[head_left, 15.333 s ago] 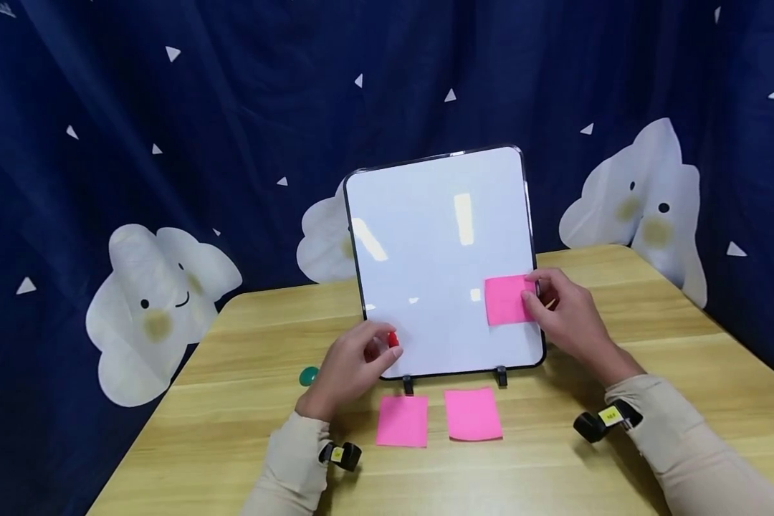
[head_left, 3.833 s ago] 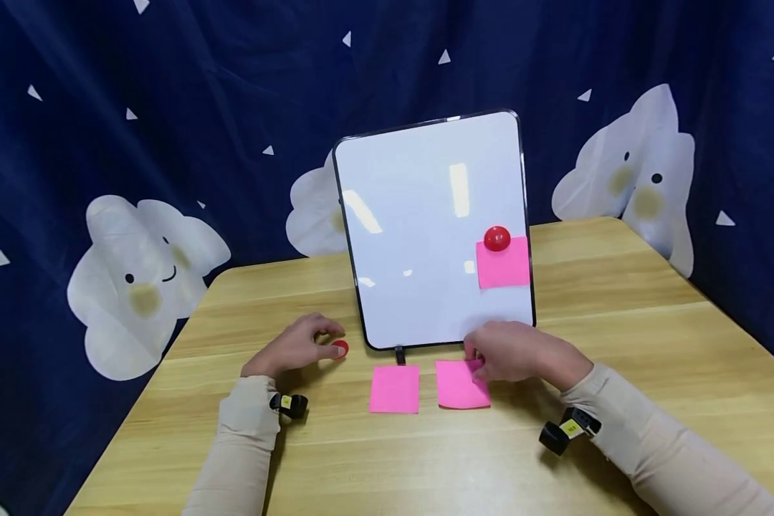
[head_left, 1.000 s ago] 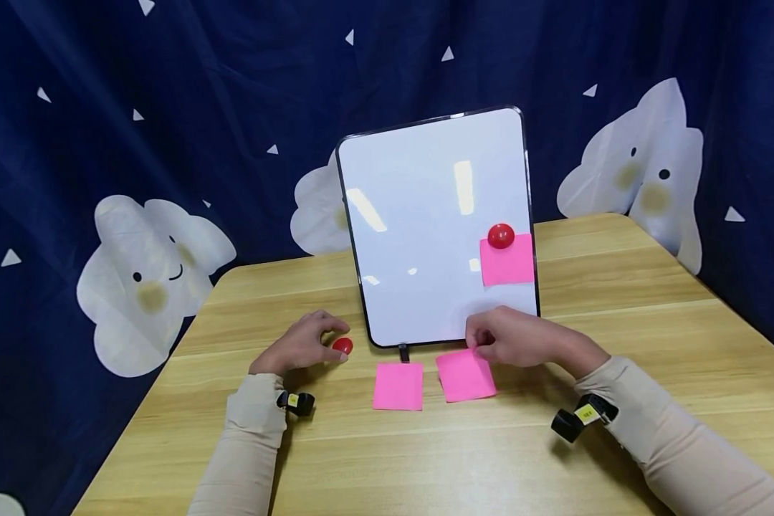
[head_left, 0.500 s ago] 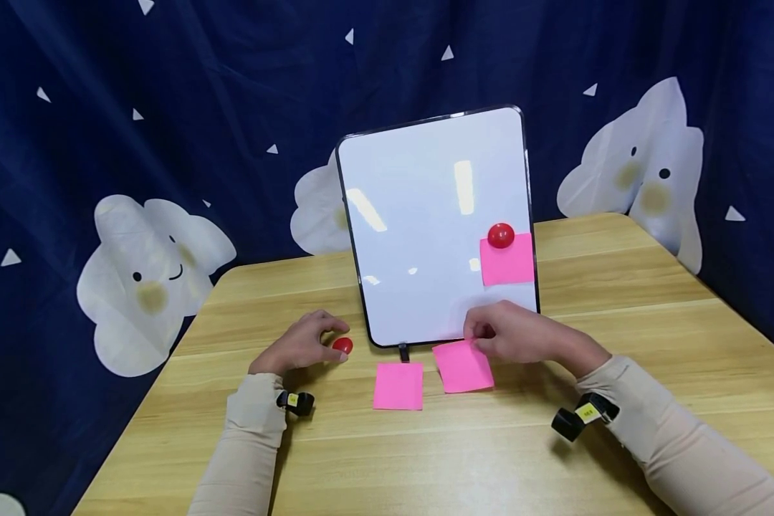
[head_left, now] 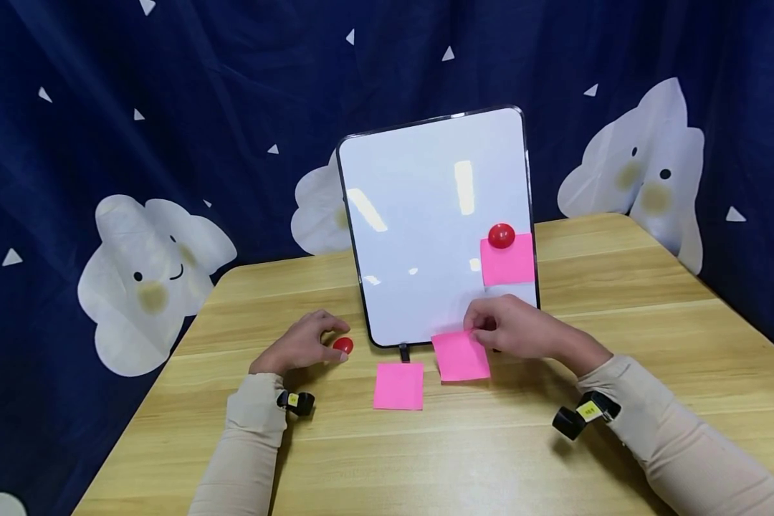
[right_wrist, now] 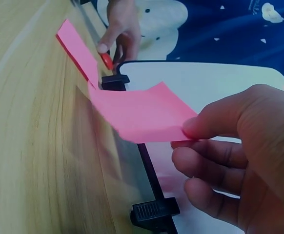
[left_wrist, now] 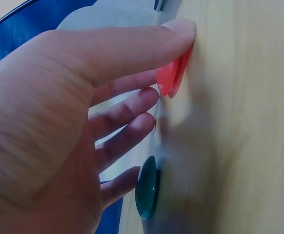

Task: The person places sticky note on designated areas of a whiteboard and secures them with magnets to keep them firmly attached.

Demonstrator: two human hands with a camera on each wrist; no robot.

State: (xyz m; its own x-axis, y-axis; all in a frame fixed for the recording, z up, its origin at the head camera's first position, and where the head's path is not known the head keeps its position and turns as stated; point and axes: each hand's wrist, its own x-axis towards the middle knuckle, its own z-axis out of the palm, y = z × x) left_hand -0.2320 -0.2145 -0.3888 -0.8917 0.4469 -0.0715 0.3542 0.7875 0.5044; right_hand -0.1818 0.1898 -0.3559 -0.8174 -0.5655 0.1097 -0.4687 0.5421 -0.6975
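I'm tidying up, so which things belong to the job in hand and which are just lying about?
Job, seemingly: gripped pink note, flat pink note, pinned pink note, upper red magnet, lower red magnet, whiteboard, probably green magnet.
Just around: curtain, wrist cameras.

The left fingers (left_wrist: 127, 52) partly hide a red magnet (left_wrist: 168, 79).

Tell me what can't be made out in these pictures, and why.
Head view: the green magnet, apparently hidden behind the left hand.
Head view: the right foot of the whiteboard, mostly behind the right hand.
Head view: lettering on the yellow wrist labels, too small.
Left wrist view: part of the lower red magnet, covered by the thumb.
Right wrist view: part of the whiteboard, cut off by the picture's edges.
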